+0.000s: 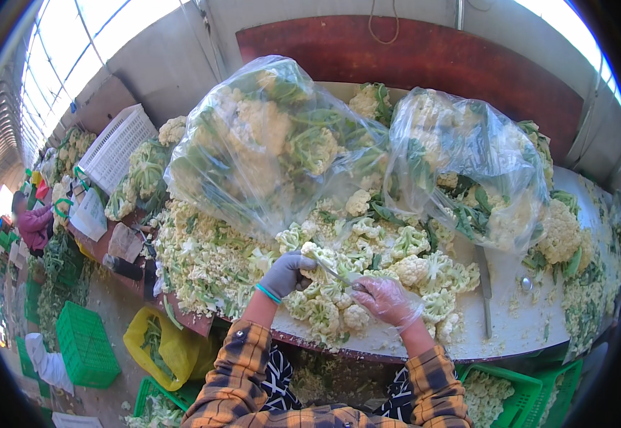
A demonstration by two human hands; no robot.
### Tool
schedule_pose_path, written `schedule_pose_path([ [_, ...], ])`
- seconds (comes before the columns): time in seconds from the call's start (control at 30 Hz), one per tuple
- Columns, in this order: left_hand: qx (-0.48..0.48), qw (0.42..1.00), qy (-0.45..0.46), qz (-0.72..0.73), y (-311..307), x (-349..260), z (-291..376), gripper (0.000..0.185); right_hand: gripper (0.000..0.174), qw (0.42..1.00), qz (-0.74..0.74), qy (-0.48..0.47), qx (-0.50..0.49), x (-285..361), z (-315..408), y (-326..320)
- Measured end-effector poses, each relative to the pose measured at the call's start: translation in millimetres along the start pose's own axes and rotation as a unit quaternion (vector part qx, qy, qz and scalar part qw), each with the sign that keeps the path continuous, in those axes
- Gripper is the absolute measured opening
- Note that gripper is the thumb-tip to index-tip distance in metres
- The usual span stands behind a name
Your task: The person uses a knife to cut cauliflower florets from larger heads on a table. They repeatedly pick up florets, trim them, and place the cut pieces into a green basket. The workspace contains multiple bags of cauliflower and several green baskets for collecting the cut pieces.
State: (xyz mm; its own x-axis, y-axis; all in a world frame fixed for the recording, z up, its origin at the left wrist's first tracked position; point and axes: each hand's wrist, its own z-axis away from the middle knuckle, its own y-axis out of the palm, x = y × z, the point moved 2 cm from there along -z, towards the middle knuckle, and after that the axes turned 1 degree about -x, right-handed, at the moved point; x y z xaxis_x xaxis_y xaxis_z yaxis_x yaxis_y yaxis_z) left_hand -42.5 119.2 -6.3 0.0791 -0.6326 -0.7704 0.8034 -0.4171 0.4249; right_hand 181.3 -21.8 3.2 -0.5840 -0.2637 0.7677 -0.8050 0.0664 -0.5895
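Observation:
My left hand (287, 274), in a grey glove, grips a cauliflower floret (318, 257) above a pile of cut florets. In my right hand (385, 299), under a clear plastic glove, is a small knife (334, 274) whose blade points at that floret. Both hands hang over the near part of the white tabletop (508, 326). Cut cauliflower florets (324, 315) lie below and around them. Behind the pile, clear plastic bags (284, 160) cover whole cauliflower heads. To the right a long flat metal blade (484, 289) lies on the table, its far end under plastic.
Crumbs and trimmings (203, 257) heap up on the left. A white crate (119, 147) stands at the far left, near a person (35, 224) in purple. Below the table's edge are a yellow mesh bag (182, 353) with leaves, a green crate (86, 345) and a floret-filled green crate (530, 393).

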Motion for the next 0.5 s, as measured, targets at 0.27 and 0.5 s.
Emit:
schedule_pose_path([
  [0.27,0.010,0.994,-0.018,-0.107,3,3,0,0.020,0.035,0.996,0.019,0.046,0.069,-5,-3,-6],
  [0.5,0.012,0.985,-0.010,-0.173,5,0,2,0.029,0.041,0.989,0.055,0.073,0.117,-10,-17,10],
])
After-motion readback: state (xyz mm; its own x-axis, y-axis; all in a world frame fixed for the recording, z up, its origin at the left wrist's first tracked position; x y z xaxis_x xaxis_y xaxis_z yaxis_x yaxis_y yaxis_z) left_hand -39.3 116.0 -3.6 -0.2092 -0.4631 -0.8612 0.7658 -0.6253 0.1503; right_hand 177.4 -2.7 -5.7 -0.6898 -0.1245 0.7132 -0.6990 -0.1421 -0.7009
